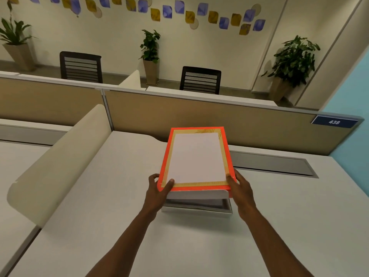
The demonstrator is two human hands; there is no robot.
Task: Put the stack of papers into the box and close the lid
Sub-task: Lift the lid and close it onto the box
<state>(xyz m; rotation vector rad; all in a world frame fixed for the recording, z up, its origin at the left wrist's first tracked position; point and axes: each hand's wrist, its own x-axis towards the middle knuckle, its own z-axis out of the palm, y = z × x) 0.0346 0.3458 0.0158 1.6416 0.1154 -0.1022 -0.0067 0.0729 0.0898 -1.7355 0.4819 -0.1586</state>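
Observation:
A flat lid (196, 156) with an orange rim, a gold inner border and a white middle panel is held at its near corners. My left hand (158, 188) grips the near left corner, thumb on top. My right hand (240, 186) grips the near right corner. The lid's near edge is lifted, leaving a dark gap above the white box (197, 210) that sits on the desk under it. The lid's far end slopes down toward the box. No stack of papers shows; the inside of the box is hidden by the lid.
The box rests on a white desk (119, 226). A curved cream divider (60, 162) stands to the left. A tan partition (249, 124) runs behind, with a grey cable tray (275, 164) just right of the box. Chairs and potted plants stand beyond.

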